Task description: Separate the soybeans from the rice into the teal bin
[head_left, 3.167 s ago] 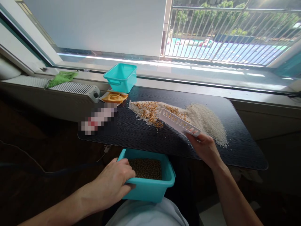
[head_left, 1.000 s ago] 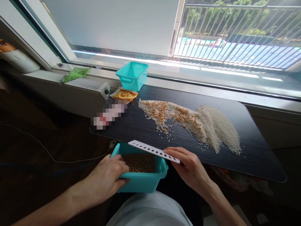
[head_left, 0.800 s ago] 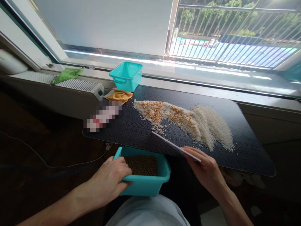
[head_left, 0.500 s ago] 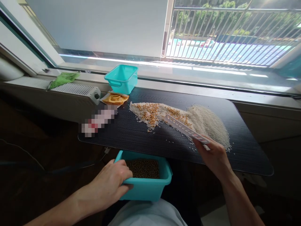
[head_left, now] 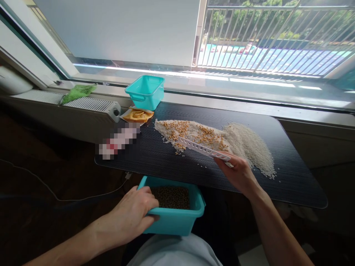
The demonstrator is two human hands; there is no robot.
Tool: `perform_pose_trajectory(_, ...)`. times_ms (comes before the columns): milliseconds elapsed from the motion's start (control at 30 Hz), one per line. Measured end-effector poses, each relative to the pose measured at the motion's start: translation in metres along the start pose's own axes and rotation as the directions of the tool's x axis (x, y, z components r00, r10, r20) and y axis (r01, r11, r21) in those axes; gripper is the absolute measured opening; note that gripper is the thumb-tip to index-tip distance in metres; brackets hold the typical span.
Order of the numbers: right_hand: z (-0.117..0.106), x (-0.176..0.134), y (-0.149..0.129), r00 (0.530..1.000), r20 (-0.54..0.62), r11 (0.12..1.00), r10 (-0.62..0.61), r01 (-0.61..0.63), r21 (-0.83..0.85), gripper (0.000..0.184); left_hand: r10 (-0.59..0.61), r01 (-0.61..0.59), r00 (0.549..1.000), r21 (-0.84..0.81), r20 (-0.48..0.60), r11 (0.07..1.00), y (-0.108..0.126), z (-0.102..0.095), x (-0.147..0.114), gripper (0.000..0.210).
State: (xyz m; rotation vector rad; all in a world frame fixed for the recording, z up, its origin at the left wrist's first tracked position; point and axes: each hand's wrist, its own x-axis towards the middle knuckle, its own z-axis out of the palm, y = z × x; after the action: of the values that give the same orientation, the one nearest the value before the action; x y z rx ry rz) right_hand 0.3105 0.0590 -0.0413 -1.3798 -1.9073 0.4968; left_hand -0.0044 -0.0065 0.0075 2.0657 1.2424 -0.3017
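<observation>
My left hand [head_left: 140, 207] is closed on the left rim of a turquoise plastic tub [head_left: 172, 223] below the table's near edge. Small round brownish grains [head_left: 172, 197] lie inside that tub. My right hand [head_left: 240, 171] grips one end of a flat white plastic strip with a row of slots [head_left: 201, 148]. The strip's far end is over the left part of a spread of white rice [head_left: 245, 144], touching or just above it. Yellow-orange round peas or beans [head_left: 208, 135] are scattered on the left and middle of the rice.
The dark wood-grain table [head_left: 294, 181] stands against a window sill. A second turquoise tub [head_left: 145, 96] is at its back left, near a yellow-orange packet [head_left: 138, 115]. A blurred-out item [head_left: 119, 142] lies on the left. A green cloth [head_left: 79, 93] rests on the radiator [head_left: 90, 105].
My right hand has moved the white strip left across the front of the rice. My left hand keeps its hold on the tub. The view has shifted slightly.
</observation>
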Motion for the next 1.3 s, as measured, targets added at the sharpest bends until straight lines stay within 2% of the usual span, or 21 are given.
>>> perform_pose_trajectory(167, 0.004, 0.007, -0.001, 0.999, -0.029, 0.997, 0.043, -0.044, -0.057, 0.025, 0.016, -0.015, 1.000, 0.012, -0.017, 1.000, -0.002, 0.001, 0.002, 0.015)
perform_pose_trajectory(433, -0.005, -0.005, -0.012, 0.995, 0.092, 0.999, -0.040, 0.041, -0.009, 0.023, 0.004, -0.004, 1.000, 0.007, -0.004, 1.000, 0.000, -0.002, 0.002, 0.016)
perform_pose_trajectory(567, -0.010, -0.010, -0.014, 0.998, 0.055, 0.999, -0.037, 0.038, -0.020, 0.022, -0.003, 0.003, 1.000, 0.001, -0.003, 1.000, 0.001, -0.003, 0.002, 0.017)
perform_pose_trajectory(700, -0.005, -0.005, -0.007, 1.000, -0.022, 1.000, 0.004, -0.005, -0.029, 0.024, 0.007, -0.007, 1.000, 0.013, -0.011, 1.000, 0.000, -0.002, 0.001, 0.016)
perform_pose_trajectory(833, 0.000, -0.005, -0.003, 1.000, 0.020, 1.000, 0.011, -0.010, -0.023, 0.023, 0.009, -0.009, 1.000, 0.016, -0.013, 1.000, -0.001, -0.002, 0.000, 0.016)
perform_pose_trajectory(967, -0.008, -0.014, -0.011, 0.998, 0.066, 1.000, -0.008, 0.009, -0.005, 0.023, 0.004, -0.004, 1.000, 0.012, -0.016, 1.000, 0.000, -0.003, 0.000, 0.017)
perform_pose_trajectory(1133, -0.025, -0.030, -0.018, 1.000, -0.001, 1.000, 0.025, -0.025, -0.012, 0.023, 0.012, -0.012, 1.000, 0.015, -0.014, 1.000, 0.000, -0.004, 0.001, 0.016)
perform_pose_trajectory(1300, -0.032, -0.053, -0.018, 0.997, -0.033, 0.998, 0.068, -0.068, -0.002, 0.019, 0.003, -0.003, 1.000, 0.013, -0.012, 1.000, -0.001, -0.005, -0.001, 0.016)
